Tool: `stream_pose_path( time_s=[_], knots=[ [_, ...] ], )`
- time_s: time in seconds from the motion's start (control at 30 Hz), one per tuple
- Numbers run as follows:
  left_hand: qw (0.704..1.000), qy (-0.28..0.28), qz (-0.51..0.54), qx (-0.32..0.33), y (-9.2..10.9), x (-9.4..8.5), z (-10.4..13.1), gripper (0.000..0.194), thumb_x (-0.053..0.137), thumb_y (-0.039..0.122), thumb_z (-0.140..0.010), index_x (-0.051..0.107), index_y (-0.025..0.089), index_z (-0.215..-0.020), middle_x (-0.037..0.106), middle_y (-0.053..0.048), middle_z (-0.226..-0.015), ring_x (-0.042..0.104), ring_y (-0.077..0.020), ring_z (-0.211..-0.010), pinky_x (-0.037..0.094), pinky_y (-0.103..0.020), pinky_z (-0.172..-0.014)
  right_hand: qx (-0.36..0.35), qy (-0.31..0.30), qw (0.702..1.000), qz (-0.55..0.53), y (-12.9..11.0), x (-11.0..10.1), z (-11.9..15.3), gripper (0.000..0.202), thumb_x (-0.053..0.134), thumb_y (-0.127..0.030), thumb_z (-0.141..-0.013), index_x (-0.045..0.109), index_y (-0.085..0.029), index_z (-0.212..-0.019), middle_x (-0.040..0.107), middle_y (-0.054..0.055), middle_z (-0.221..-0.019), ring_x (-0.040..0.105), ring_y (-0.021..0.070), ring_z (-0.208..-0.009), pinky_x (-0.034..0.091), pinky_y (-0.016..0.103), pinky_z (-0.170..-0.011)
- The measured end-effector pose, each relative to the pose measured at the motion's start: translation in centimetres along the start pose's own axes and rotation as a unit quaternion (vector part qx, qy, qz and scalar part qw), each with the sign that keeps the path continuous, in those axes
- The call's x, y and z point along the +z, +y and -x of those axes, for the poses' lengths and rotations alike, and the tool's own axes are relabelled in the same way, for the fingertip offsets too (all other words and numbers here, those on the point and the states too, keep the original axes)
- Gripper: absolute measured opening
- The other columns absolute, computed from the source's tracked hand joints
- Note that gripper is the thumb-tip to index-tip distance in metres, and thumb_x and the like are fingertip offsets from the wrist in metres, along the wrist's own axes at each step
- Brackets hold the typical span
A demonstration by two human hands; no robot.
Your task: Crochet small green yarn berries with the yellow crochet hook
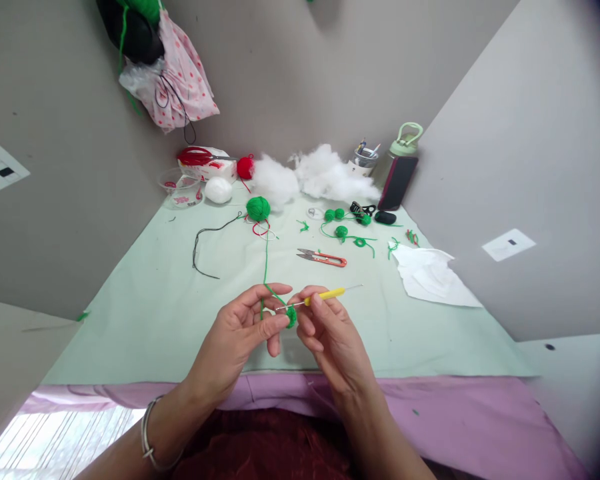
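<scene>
My left hand pinches a small green crochet piece between thumb and fingers, with green yarn running over its index finger. That strand leads up the table to a green yarn ball. In my right hand is a crochet hook with a yellow handle, held between thumb and fingers. The hook's thin metal tip points left and meets the yarn at the top of the piece. My left fingers cover part of the piece.
Orange thread snips lie beyond my hands. Several green crocheted balls with yarn tails, white stuffing, a red yarn ball and a bottle stand farther back. A white cloth lies right, a dark cord left.
</scene>
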State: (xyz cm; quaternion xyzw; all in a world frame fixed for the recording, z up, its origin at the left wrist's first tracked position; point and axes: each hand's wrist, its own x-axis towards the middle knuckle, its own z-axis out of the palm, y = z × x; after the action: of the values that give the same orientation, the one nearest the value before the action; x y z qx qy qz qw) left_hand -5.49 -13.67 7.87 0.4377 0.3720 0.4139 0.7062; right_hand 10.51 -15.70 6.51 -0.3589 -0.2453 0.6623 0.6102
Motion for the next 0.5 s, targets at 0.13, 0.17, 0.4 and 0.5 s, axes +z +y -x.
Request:
stream_pose_path(
  time_s=[0.13,0.17,0.4,0.5],
  knots=[
    [1.0,-0.001,0.005,0.003,0.0,0.01,0.05,0.031,0.084,0.034,-0.084,0.077,0.024,-0.113,0.065,0.005,-0.082,0.061,-0.0084,-0.054,0.047,-0.029,-0.072,0.0,-0.002,1.0,-0.001,0.01,-0.11,0.01,0.023,0.084,-0.042,-0.083,0.078,-0.021,-0.089,0.06,0.0,-0.072,0.033,0.0064,-0.053,0.022,0.015,-0.04],
    [1.0,-0.001,0.009,0.002,0.01,0.0,0.07,0.031,0.084,0.033,-0.084,0.077,0.024,-0.113,0.065,0.005,-0.083,0.063,-0.0085,-0.056,0.048,-0.029,-0.073,-0.001,-0.004,1.0,-0.001,0.02,-0.13,0.02,0.022,0.083,-0.042,-0.084,0.078,-0.022,-0.09,0.058,-0.001,-0.069,0.032,0.0063,-0.052,0.022,0.015,-0.04],
    [1.0,0.002,0.023,-0.002,-0.04,-0.09,0.14,0.03,0.084,0.032,-0.085,0.078,0.026,-0.113,0.064,0.003,-0.09,0.069,-0.0113,-0.068,0.051,-0.027,-0.075,-0.003,-0.012,1.0,0.005,0.09,-0.14,0.06,0.021,0.082,-0.041,-0.085,0.077,-0.021,-0.089,0.053,-0.004,-0.063,0.023,0.005,-0.048,0.02,0.018,-0.041],
    [1.0,0.005,0.023,0.001,-0.03,-0.04,0.14,0.03,0.085,0.032,-0.084,0.078,0.024,-0.112,0.065,0.002,-0.088,0.069,-0.0124,-0.067,0.051,-0.029,-0.075,-0.003,-0.012,1.0,0.008,0.1,-0.16,0.02,0.022,0.082,-0.042,-0.085,0.076,-0.021,-0.09,0.054,-0.004,-0.062,0.024,0.0055,-0.048,0.02,0.018,-0.04]
  ],
)
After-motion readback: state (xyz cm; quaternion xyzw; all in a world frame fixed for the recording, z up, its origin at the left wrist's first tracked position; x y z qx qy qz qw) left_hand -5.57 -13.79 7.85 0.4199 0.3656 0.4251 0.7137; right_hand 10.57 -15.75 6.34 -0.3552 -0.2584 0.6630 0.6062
